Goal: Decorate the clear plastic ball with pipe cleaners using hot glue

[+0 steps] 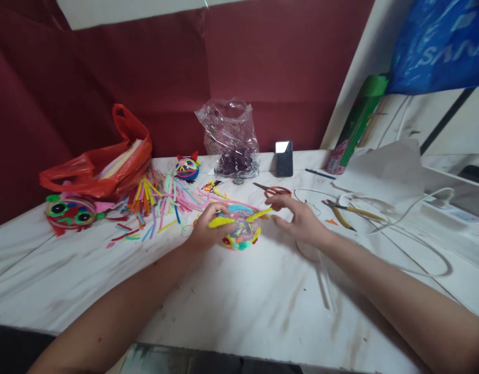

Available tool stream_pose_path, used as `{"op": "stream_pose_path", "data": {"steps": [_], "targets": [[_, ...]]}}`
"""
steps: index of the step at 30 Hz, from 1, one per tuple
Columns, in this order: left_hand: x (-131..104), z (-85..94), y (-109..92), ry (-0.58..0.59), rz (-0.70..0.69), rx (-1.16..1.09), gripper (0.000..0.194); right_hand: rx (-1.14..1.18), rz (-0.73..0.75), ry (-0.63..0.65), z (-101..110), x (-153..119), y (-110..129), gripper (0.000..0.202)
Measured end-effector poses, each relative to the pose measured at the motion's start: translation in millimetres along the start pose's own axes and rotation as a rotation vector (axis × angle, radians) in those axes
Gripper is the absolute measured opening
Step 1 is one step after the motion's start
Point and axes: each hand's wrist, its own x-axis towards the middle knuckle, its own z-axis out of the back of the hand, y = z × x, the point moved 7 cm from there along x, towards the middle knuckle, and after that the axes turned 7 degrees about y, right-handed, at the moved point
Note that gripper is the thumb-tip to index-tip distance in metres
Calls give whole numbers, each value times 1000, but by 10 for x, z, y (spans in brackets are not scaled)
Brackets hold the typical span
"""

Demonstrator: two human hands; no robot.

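Observation:
A round craft piece [242, 228] made of colourful pipe cleaners, with a clear-looking middle, rests on the table in front of me. My left hand [208, 224] is closed around its left side, fingertips at its upper edge. Two yellow ear-like pieces stick out from it; one yellow piece [260, 213] points up to the right. Beside that tip, my right hand [296, 218] has thumb and fingers apart, with nothing visibly gripped. The underside of the craft piece is hidden.
Loose pipe cleaners [173, 200], a red bag [103, 169] and two finished-looking animal heads lie left. Behind are a clear bag [237, 150] and a black device [284, 160]. Scissors [277, 191], pliers [342, 212], a white cable [422, 270] and a green can [356, 124] lie right.

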Motion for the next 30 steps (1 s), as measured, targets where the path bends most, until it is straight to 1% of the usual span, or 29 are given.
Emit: {"op": "stream_pose_path", "data": {"steps": [2, 3, 5, 6, 8, 10, 11, 13, 16, 20, 22, 24, 27, 30], "targets": [[34, -23, 80, -31, 108, -92, 32, -5, -32, -109, 112, -1, -27, 24], [51, -39, 108, -40, 138, -135, 32, -10, -41, -157, 148, -13, -21, 22], [80, -58, 133, -66, 154, -202, 31, -56, -8, -223, 171, -49, 64, 19], [88, -63, 132, -81, 151, -226, 30, -97, 38, -237, 158, -69, 144, 18], [90, -76, 117, -103, 147, -260, 28, -191, 184, -224, 88, -107, 358, 15], [77, -94, 82, -113, 142, -276, 26, -273, 329, -154, -25, -124, 570, 15], [69, -105, 59, -112, 134, -270, 24, -309, 375, -120, -75, -118, 654, 16], [52, -120, 16, -114, 112, -233, 22, -383, 405, -76, -149, -63, 774, 18], [42, -145, -7, -109, 81, -186, 19, -494, 347, 3, -249, 120, 847, 15], [36, -157, 18, -127, 62, -198, 20, -568, 208, 205, -430, 392, 796, 4], [32, -154, 32, -132, 68, -243, 24, -576, 170, 267, -489, 472, 770, 6], [33, -150, 35, -117, 68, -297, 25, -573, 134, 280, -507, 518, 745, 9], [51, -129, 48, -99, 71, -357, 20, -547, 78, 289, -506, 549, 692, 9], [80, -108, 78, -103, 76, -337, 16, -512, 41, 286, -491, 564, 643, 11]]}}
